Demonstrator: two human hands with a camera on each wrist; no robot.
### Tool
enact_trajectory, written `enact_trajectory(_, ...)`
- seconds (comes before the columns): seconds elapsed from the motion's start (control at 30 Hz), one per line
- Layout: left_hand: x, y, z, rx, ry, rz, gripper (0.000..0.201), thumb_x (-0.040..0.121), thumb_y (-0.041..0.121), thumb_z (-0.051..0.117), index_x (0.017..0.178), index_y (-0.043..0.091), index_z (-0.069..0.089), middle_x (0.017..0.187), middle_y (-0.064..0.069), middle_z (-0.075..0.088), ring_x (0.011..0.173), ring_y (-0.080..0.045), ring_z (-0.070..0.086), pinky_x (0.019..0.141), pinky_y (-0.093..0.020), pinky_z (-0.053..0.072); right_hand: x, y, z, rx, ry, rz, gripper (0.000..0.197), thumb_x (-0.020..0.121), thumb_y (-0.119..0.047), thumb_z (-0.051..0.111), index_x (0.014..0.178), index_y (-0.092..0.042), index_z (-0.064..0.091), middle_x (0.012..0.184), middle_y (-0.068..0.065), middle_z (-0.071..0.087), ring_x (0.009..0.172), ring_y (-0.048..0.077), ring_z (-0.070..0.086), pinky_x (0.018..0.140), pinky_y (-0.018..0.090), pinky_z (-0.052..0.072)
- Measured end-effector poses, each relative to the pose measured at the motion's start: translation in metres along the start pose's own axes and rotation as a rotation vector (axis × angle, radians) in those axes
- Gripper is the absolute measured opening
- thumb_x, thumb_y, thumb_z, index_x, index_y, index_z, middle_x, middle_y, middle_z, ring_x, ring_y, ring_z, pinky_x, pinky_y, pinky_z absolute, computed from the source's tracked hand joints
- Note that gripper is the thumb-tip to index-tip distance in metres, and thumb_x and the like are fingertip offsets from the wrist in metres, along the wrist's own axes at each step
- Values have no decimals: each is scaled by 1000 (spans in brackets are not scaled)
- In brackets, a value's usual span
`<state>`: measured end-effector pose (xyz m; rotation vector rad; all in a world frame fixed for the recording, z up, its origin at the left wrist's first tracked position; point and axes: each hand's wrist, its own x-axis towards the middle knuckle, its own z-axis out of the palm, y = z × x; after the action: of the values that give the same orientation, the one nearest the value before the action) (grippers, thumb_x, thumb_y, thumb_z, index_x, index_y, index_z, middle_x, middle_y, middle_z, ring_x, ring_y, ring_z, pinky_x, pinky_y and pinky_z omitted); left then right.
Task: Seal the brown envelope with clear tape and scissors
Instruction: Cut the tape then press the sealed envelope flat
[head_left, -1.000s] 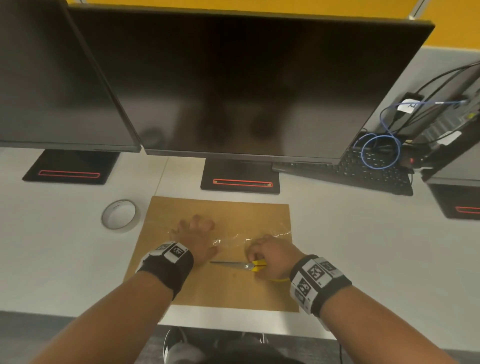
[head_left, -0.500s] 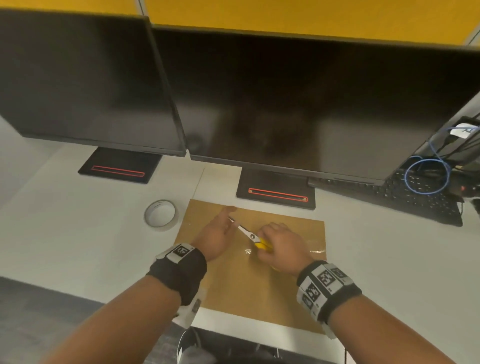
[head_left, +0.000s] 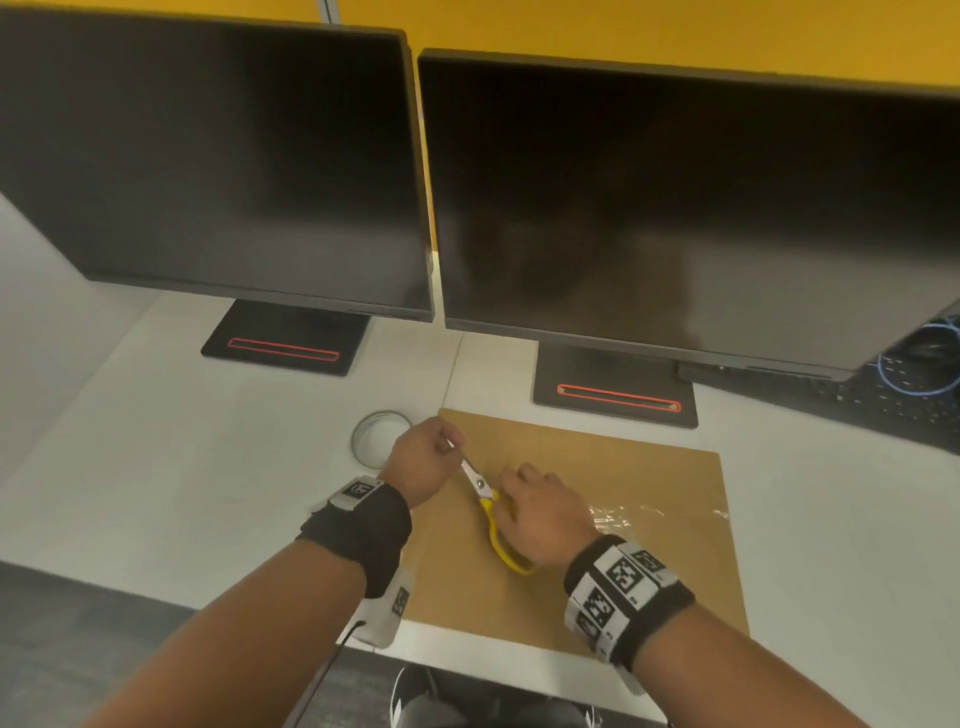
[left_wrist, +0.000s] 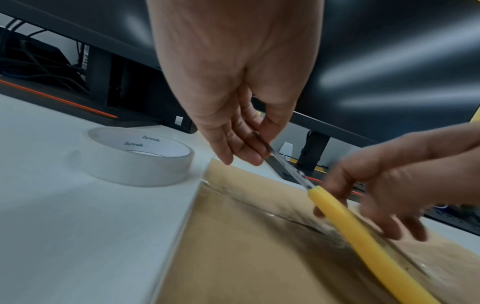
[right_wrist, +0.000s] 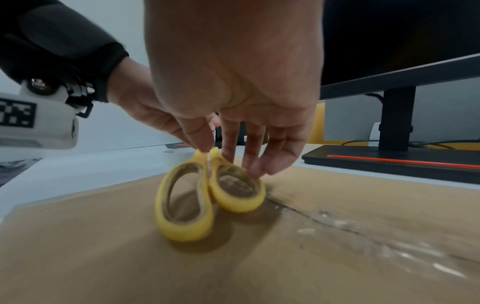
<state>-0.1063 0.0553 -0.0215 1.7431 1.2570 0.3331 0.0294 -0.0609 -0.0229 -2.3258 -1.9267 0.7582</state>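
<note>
- Tape roll of clear tape sits on the white desk, just beside the far left corner of the brown envelope; a careless sweep of the left wrist could knock it away.
- Left hand pinches the blade tips of the yellow-handled scissors, fingers curled on bare metal; I judge a slip or tug here could nick a finger.
- Right hand has its fingers extended, fingertips on the handle loops without truly gripping; the scissors could drop or twist.
- Clear tape strip lies wrinkled across the envelope's seam; dragged blades could lift it and weaken the seal.
</note>
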Motion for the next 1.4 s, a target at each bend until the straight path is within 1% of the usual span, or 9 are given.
enact_trajectory(0.23,18,-15,-19,-29,-18,16,27,87,7,61,74,30,56,71,0,61,74,-23,59,76,-39,49,8,-14,6,95,-63,24,49,82,-39,53,129,-28,48,120,1,54,109,26,55,87,34,48)
enact_trajectory(0.5,24,-15,-31,-61,-44,84,30,90,0,47,93,29,55,74,-2,58,57,-6,52,56,-16,42,23,-18,8,174,-50,41,51,89,-28,53,137,-23,39,124,11,54,102,35,60,85,39,51)
enact_trajectory(0.67,21,-18,-43,574,-11,162,55,81,23,60,132,27,40,105,0,61,98,-23,60,87,-36,49,28,-3,-1,208,-13,73,49,88,-20,53,136,-20,42,126,9,46,102,34,59,85,35,48)
enact_trajectory(0.77,20,-28,-41,939,-168,118,73,82,43,58,143,26,23,120,-2,57,115,-26,53,103,-42,34,26,9,-6,200,-15,91,52,82,-28,63,131,-21,47,120,8,47,100,34,59,85,35,48)
enact_trajectory(0.87,19,-33,-39,1076,-198,104,62,92,33,46,146,28,17,127,-1,57,122,-24,49,113,-47,16,22,17,-10,58,-43,64,51,79,-30,61,128,-27,49,116,5,51,97,34,59,83,36,48)
enact_trajectory(1.07,21,-33,-44,1019,-199,132,55,93,16,39,144,30,25,117,2,65,113,-20,58,119,-46,1,20,13,-16,-114,-99,-30,54,80,-21,56,133,-28,47,122,4,50,101,30,54,85,31,41)
enact_trajectory(1.17,23,-36,-46,907,-204,101,58,92,15,38,146,31,25,136,3,52,128,-24,45,119,-42,10,26,7,-19,-146,-87,-57,54,82,-20,55,135,-27,45,123,6,49,101,30,54,85,30,39)
enact_trajectory(1.3,25,-35,-48,1135,-205,224,53,94,22,33,146,28,23,131,0,54,108,-19,58,107,-39,28,35,-1,-22,-180,-74,-80,53,83,-18,52,136,-25,45,124,8,49,99,32,54,84,32,38)
enact_trajectory(1.4,22,-31,-50,1169,-181,250,49,95,34,37,143,27,29,129,1,56,109,-19,58,105,-39,27,38,-5,-25,-191,-74,-85,53,85,-18,52,136,-25,44,125,8,48,101,32,54,86,32,39)
